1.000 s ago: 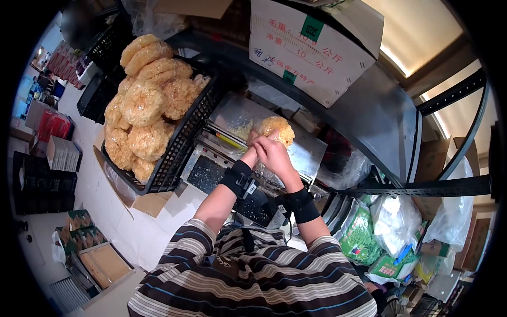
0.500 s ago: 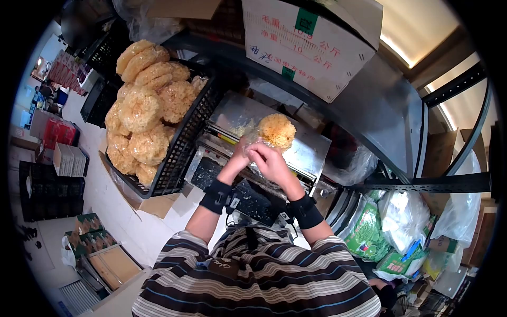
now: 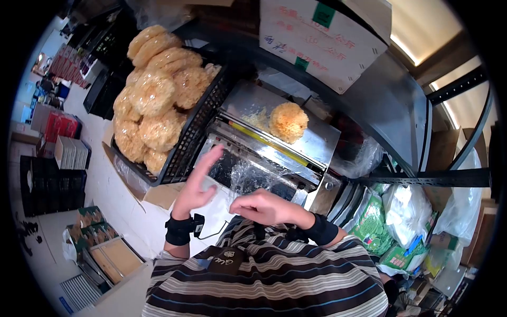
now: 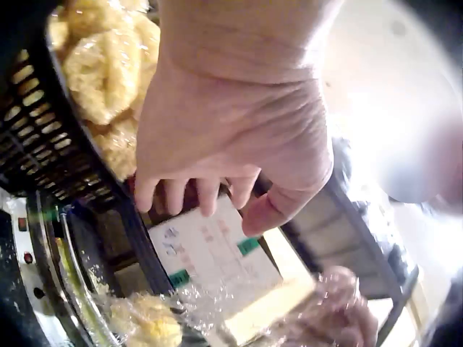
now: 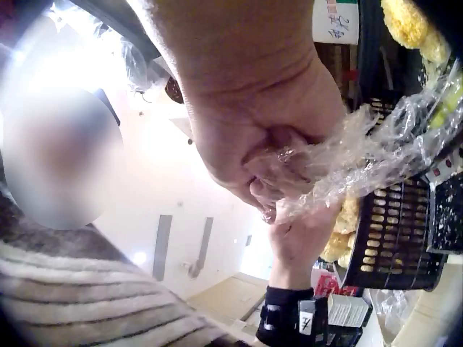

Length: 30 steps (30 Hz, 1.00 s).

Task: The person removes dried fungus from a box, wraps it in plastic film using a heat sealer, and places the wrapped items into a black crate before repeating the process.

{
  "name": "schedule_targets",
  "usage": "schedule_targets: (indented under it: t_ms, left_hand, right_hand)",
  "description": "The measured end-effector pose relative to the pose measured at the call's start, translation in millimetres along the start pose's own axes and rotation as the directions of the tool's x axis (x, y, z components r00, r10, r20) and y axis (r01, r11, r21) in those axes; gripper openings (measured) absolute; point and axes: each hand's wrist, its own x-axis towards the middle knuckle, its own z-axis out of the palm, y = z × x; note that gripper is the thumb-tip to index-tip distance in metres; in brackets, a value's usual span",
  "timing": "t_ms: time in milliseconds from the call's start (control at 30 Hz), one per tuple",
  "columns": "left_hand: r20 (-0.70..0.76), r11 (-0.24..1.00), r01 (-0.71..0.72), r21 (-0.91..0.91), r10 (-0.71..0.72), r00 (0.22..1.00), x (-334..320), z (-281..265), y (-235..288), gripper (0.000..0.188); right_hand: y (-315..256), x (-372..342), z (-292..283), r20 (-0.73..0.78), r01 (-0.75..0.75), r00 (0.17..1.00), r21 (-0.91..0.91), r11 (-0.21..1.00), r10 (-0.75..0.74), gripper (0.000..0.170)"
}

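Note:
My right hand (image 3: 269,208) is drawn back close to the striped shirt and pinches the end of a clear plastic film (image 5: 362,152). From there the crumpled film stretches out over the dark front of a metal wrapping machine (image 3: 318,141). My left hand (image 3: 195,185) holds nothing; its fingers point forward, thumb apart, between the right hand and the black crate. On the machine's shiny plate lies a round, crinkly yellow cake (image 3: 289,122), away from both hands. The left wrist view shows the left hand (image 4: 231,130) with fingers spread and loosely bent.
A black mesh crate (image 3: 196,127) heaped with plastic-wrapped yellow cakes (image 3: 153,92) stands left of the machine. Behind it, a dark metal shelf (image 3: 393,100) carries a white carton (image 3: 327,53). Green printed bags (image 3: 372,224) and a white plastic bag (image 3: 404,211) lie to the right.
Both hands were together beside the yellow cake. They have come back toward the body and parted, the left hand releasing and the right pulling film. The cake stays on the plate.

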Motion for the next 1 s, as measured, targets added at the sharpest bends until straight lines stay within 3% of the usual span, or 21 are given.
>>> schedule_targets:
  t_ms: [67,133,167,200,267,300,333,400,600,700,833,1000]
  left_hand:
    - [0.275,0.898,-0.216,0.384,0.112,0.955,5.3,6.4,18.4,0.076]
    - [0.464,0.874,-0.300,0.383,0.099,0.880,2.3,11.0,23.4,0.062]
    - [0.467,0.871,-0.336,0.358,0.145,0.872,-2.6,13.3,17.2,0.041]
    - [0.466,0.872,-0.337,0.355,0.147,0.873,-7.7,11.8,10.5,0.041]
    - [0.543,0.894,-0.283,0.347,0.055,0.838,-14.3,5.2,-3.6,0.022]
    - [0.513,0.870,-0.341,0.355,0.124,0.849,-16.7,2.7,-7.3,0.012]
    - [0.523,0.873,-0.345,0.345,0.126,0.843,-22.8,0.0,-9.3,0.012]
    - [0.406,0.889,-0.282,0.360,0.122,0.906,-33.0,-5.6,-11.4,0.008]
    - [0.294,0.856,-0.306,0.417,0.192,0.936,-66.6,-27.2,-16.4,0.008]
    - [0.236,0.805,-0.349,0.480,0.264,0.935,-86.6,-40.7,-13.1,0.009]
    - [0.158,0.734,-0.385,0.560,0.361,0.919,-118.8,-58.1,-8.4,0.011]
    - [0.057,0.741,-0.339,0.580,0.378,0.924,-152.4,-68.2,-12.2,0.012]
  right_hand:
    - [-3.9,-4.2,16.1,0.016,0.046,0.999,-0.062,0.997,-0.045,0.007]
    - [-6.6,-9.6,30.1,0.067,0.011,0.998,-0.146,0.989,-0.001,0.007]
    - [-8.0,-12.2,35.6,0.100,-0.020,0.994,-0.231,0.973,0.044,0.006]
    - [-10.1,-14.2,40.7,0.101,-0.024,0.994,-0.232,0.972,0.048,0.006]
    - [-13.7,-17.8,50.2,0.104,-0.034,0.992,-0.307,0.951,0.069,0.007]
    - [-14.9,-20.1,54.7,0.085,-0.054,0.993,-0.312,0.948,0.084,0.009]
    - [-16.5,-22.1,59.6,0.073,-0.064,0.993,-0.309,0.949,0.091,0.009]
    - [-20.9,-25.1,67.2,0.010,-0.074,0.997,-0.283,0.956,0.080,0.013]
    - [-21.3,-33.4,95.5,-0.084,-0.125,0.991,-0.319,0.939,0.103,0.015]
    - [-22.3,-37.0,108.3,-0.087,-0.237,0.971,-0.459,0.857,0.222,0.015]
    - [-10.2,-48.0,127.5,-0.216,-0.422,0.906,-0.538,0.730,0.364,0.042]
    - [9.9,-70.6,141.3,-0.315,-0.483,0.876,-0.579,0.657,0.365,0.032]
